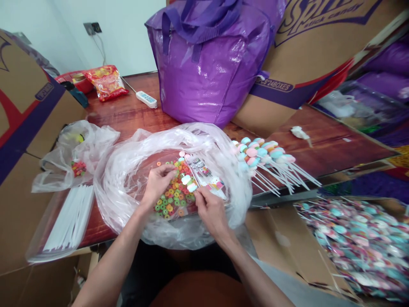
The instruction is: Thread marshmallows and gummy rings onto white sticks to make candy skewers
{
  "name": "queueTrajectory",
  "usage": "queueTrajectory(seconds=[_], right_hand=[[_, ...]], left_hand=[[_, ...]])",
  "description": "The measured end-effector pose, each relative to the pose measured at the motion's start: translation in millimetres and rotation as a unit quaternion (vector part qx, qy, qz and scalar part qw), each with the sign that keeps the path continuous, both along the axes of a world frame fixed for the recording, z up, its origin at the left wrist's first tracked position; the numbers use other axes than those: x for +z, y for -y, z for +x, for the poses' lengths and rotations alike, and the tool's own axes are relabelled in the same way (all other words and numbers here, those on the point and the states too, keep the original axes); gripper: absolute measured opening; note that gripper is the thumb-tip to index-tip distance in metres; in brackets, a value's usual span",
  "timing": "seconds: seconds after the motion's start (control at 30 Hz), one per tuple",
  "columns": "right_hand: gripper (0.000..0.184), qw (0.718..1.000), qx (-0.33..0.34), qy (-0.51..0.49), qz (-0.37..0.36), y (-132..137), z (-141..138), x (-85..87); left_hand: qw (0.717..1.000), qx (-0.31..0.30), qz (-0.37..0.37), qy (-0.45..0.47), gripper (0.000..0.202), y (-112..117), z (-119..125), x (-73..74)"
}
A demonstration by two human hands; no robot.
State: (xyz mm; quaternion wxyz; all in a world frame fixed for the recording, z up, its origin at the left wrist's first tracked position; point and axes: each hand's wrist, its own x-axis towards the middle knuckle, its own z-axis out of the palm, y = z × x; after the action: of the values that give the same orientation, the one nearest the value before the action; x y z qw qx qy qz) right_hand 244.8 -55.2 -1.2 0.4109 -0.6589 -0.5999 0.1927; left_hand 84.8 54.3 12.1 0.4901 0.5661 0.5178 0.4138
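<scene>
A wide clear plastic bag (118, 166) lies with its rim rolled down on the table. Inside it are loose ring candies (169, 204) in green, orange and red, and a printed packet (204, 168). My right hand (211, 209) is closed at the bag's near right, pinching the lower end of a candy stick (191, 185) with pale pieces on it. Over the ring candies, my left hand (159, 183) has thumb and fingertips together; whatever they hold is too small to make out. Finished-looking candy sticks (262, 153) lie in a pile right of the bag.
White sticks (68, 217) fill a clear bag at left, below a smaller bag (79, 145) with red candies. Behind stand a purple bag (211, 72) and a carton (281, 72). A box of candy sticks (361, 243) sits lower right. A white power strip (146, 99) lies at the back.
</scene>
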Motion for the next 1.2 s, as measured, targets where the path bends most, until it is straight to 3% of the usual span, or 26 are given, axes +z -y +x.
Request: queueTrajectory(seconds=[0.13, 0.27, 0.57, 0.73, 0.9, 1.07, 1.2], right_hand=[[0.026, 1.000, 0.022, -0.010, 0.014, 1, -6, 0.5], [0.025, 0.998, 0.051, -0.036, 0.025, 1, -13, 2.9], [0.024, 0.997, 0.061, -0.030, 0.044, -2, -15, 5.0], [0.024, 0.997, 0.059, -0.022, 0.043, -1, -14, 3.0], [0.025, 0.998, 0.055, -0.027, 0.031, 0, -15, 3.8], [0.028, 0.998, 0.045, -0.031, 0.021, -1, -15, 6.4], [0.032, 0.999, 0.043, -0.020, 0.027, 2, -12, 4.6]], left_hand=[[0.967, 0.040, -0.162, 0.191, 0.032, 6, -11, 8.3], [0.942, 0.063, -0.206, 0.257, 0.040, 13, -14, 13.5], [0.959, 0.028, -0.161, 0.231, 0.036, 21, -14, 7.1], [0.973, 0.046, -0.093, 0.207, 0.031, 22, -14, -0.1], [0.976, 0.051, -0.076, 0.196, 0.028, 22, -14, -4.3], [0.968, 0.085, -0.095, 0.217, 0.033, 25, -14, -0.3], [0.963, 0.110, -0.106, 0.222, 0.039, 35, -22, 11.6]])
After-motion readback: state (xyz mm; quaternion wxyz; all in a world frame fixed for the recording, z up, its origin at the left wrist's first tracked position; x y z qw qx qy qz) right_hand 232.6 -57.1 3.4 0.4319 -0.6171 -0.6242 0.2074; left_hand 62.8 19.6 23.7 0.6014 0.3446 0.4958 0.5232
